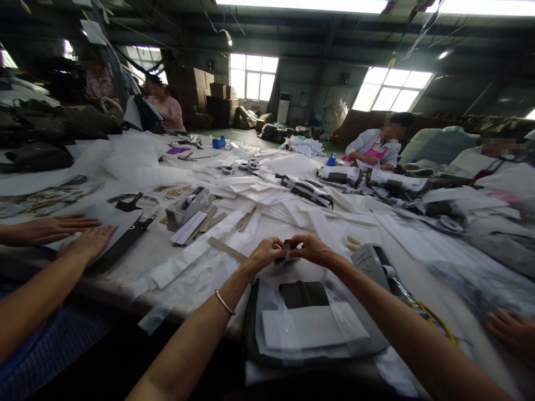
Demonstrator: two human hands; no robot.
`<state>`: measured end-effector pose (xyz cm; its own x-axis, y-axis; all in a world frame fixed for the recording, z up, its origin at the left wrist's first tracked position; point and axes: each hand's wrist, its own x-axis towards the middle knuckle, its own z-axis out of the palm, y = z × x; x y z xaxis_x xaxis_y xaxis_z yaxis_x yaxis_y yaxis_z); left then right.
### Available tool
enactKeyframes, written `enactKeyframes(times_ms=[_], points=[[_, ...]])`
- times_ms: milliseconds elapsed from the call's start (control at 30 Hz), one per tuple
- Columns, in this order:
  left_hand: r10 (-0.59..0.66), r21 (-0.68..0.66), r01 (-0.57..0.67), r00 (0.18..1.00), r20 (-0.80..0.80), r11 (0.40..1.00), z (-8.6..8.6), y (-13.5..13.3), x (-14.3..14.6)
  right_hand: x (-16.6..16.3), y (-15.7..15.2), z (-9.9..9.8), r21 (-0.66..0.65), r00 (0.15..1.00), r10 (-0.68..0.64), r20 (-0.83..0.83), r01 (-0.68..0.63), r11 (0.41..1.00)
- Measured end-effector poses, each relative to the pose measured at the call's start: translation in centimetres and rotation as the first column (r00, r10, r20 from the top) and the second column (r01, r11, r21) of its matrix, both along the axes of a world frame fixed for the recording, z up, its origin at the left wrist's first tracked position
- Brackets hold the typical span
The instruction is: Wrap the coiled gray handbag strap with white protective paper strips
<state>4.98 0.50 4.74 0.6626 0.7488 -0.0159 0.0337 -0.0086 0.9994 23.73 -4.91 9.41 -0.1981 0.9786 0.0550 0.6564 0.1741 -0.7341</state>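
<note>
My left hand (264,254) and my right hand (310,249) meet in front of me, fingers pinched together on a small dark piece (287,247) held between them. A thin bangle sits on my left wrist. Just below my hands lies a dark bag (304,293) wrapped in clear plastic, with white paper sheets (311,326) on top of it. The small piece is mostly hidden by my fingers.
A grey tape dispenser (190,206) stands to the left, another (374,266) by my right arm. A co-worker's hands (62,234) press flat on paper at left. Another hand (512,328) shows at right. White paper strips, bags and seated people fill the long table (167,245).
</note>
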Motion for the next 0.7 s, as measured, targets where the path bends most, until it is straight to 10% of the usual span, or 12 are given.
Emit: enactKeyframes(times_ms=[267, 700], points=[[0.042, 0.025, -0.041, 0.999, -0.022, 0.999, -0.8, 0.2, 0.9, -1.3, -0.9, -0.4, 0.231, 0.967, -0.084, 0.242, 0.027, 0.973], [0.319, 0.412, -0.194, 0.911, -0.261, 0.890, 0.4, -2.6, 0.1, -2.2, -0.9, 0.8, 0.206, 0.891, -0.149, 0.429, 0.064, 0.976]])
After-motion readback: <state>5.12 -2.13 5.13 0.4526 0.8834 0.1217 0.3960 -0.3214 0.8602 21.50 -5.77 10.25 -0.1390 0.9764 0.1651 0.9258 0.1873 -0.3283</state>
